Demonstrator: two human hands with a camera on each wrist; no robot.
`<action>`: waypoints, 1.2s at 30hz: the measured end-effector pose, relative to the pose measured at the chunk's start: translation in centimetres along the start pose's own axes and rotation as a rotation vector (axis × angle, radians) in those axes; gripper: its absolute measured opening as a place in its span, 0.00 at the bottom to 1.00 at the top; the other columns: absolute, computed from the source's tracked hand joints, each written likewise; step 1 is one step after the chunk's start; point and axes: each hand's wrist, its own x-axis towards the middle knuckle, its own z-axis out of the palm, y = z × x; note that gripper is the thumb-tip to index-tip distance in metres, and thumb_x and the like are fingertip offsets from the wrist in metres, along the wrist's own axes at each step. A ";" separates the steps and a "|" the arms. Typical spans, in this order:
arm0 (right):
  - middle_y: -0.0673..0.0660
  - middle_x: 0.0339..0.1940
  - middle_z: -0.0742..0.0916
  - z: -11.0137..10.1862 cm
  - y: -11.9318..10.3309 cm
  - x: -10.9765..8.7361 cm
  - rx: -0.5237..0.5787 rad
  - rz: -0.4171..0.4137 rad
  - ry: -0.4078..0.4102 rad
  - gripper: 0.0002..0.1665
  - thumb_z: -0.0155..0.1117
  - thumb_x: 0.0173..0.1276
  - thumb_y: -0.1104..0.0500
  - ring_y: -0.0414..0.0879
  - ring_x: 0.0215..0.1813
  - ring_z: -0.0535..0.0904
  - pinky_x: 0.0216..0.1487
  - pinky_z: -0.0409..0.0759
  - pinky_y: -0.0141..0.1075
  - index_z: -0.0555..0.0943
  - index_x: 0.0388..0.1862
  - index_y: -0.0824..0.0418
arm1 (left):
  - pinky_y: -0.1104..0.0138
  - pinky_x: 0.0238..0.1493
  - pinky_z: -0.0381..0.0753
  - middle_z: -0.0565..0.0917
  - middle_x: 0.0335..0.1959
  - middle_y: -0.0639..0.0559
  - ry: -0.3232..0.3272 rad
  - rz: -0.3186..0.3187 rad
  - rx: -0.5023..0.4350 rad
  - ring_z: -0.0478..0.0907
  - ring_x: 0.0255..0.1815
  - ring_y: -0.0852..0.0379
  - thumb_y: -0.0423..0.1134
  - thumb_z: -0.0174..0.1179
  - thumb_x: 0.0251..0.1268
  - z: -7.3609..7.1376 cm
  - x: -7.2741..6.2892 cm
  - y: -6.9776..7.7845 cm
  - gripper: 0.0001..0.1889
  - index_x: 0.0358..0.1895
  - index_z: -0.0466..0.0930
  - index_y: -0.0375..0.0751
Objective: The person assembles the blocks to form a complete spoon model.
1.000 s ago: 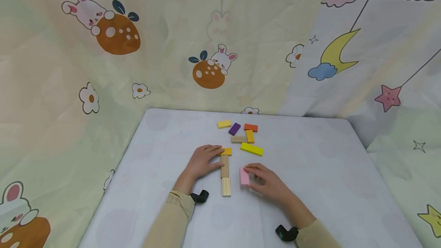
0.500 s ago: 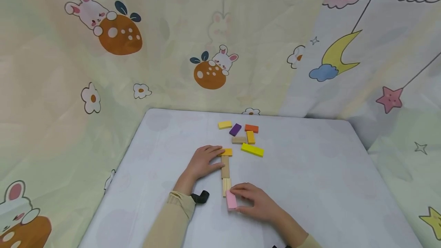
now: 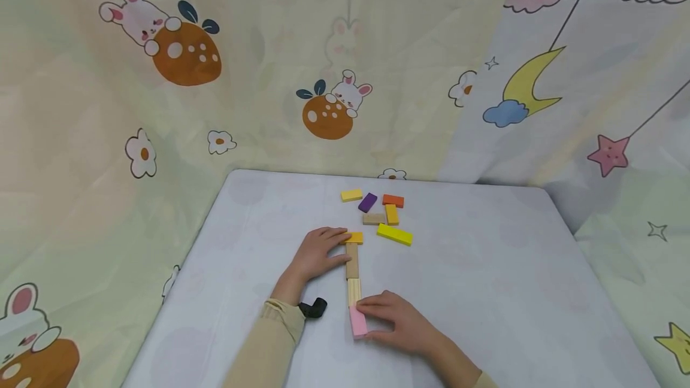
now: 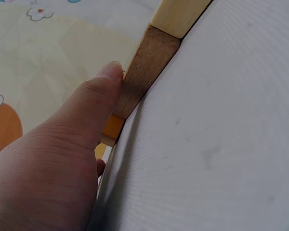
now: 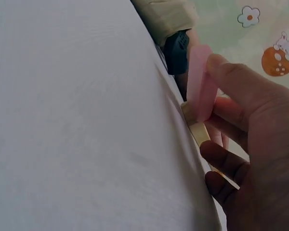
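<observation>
Pink block [image 3: 358,323] is pinched in the right hand [image 3: 398,323] at the pale block's [image 3: 353,291] near end; the left hand [image 3: 318,252], thumb spread from fingers, touches the brown block [image 3: 353,267].

Nearest, a pinched pink block [image 3: 358,323] roughly lines up with a pale block [image 3: 353,290], browner block [image 3: 353,262] and crosswise orange block [image 3: 356,238].

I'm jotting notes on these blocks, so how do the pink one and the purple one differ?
The right hand pinches the pink block; no hand touches the purple block. The pink block is at the near end of the wooden row, the purple block farther off among loose blocks. Both are plain, oblong and single-coloured.
</observation>
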 end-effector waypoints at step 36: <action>0.42 0.76 0.69 1.5 -1.1 0.8 -0.323 0.053 -0.114 0.36 0.53 0.67 0.27 0.36 0.49 0.70 0.53 0.75 0.36 0.68 0.73 0.33 | 0.51 0.76 0.61 0.69 0.73 0.65 0.000 -0.009 -0.025 0.65 0.73 0.54 0.69 0.52 0.66 -0.1 0.0 0.1 0.33 0.72 0.67 0.66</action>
